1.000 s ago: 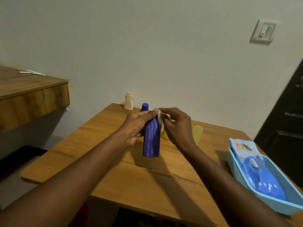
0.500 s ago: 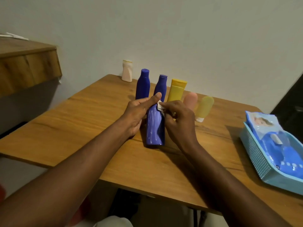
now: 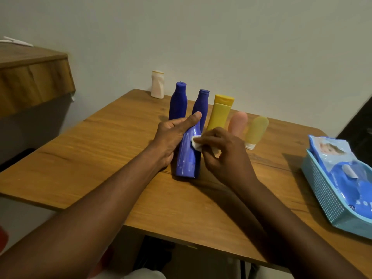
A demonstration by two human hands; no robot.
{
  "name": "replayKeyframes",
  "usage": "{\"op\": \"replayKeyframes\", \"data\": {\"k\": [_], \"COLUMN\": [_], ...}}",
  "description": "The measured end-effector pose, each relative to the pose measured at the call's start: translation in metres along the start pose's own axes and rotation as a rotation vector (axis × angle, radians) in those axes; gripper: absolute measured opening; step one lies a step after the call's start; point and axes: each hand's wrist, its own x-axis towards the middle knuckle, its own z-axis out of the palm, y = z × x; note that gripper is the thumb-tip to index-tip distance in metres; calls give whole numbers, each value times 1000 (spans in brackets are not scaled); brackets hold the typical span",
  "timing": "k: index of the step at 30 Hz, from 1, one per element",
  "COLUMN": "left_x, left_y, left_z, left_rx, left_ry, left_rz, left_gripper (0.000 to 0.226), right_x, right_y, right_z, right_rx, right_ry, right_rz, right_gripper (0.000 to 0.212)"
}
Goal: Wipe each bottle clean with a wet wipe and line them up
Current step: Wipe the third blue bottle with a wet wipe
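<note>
A blue bottle [image 3: 189, 156] stands tilted on the wooden table [image 3: 104, 150], wet streaks on its front. My left hand [image 3: 171, 137] grips it from the left, thumb along its neck. My right hand [image 3: 223, 154] pinches a small white wet wipe [image 3: 195, 143] against the bottle's upper right side. Behind stand a second blue bottle [image 3: 178, 101], a yellow tube [image 3: 220, 111], a pink tube [image 3: 237, 122] and a pale yellow tube [image 3: 256, 130] in a row. A small white bottle [image 3: 157, 84] stands apart at the table's far corner.
A light blue basket [image 3: 324, 196] holding a blue pack of wet wipes [image 3: 342, 164] sits at the table's right edge. A wooden shelf [image 3: 34, 81] juts out at the left. The wall is close behind the bottles.
The view tilted down, bringing the row of bottles into sight. My right hand slid the wipe down from the bottle's neck to its shoulder. My left hand keeps its grip.
</note>
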Motion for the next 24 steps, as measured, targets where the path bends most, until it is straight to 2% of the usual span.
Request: {"op": "replayKeyframes", "data": {"k": [4,7,12,16,19,21,24], "left_x": [1,1,1,2,2,3,7], "left_y": [-2,-2,-1,1,2,1,-3], "left_z": [0,-1,-1,1,2,0,-3], "left_rx": [2,-6,-8,16,0,-52,-151], "left_ry": [-31,-14,25,-39,-100,-139,-151], "left_rz": [5,5,-4,-19,-32,-67,-115], "left_gripper": [38,36,43,50,56,59,46], "right_x": [28,26,-19,-35,-27,-16,4], "right_y": [5,1,-12,-9,-9,-7,-1], "right_z": [1,6,2,-1,-1,1,4], "right_rx": [-65,-73,-144,-163,-99,-76,-86], "right_ry": [93,94,-73,-111,-57,10,112], "right_rz": [-9,-11,-54,-54,-4,10,38], "right_gripper": [26,25,44,40,46,39,29]}}
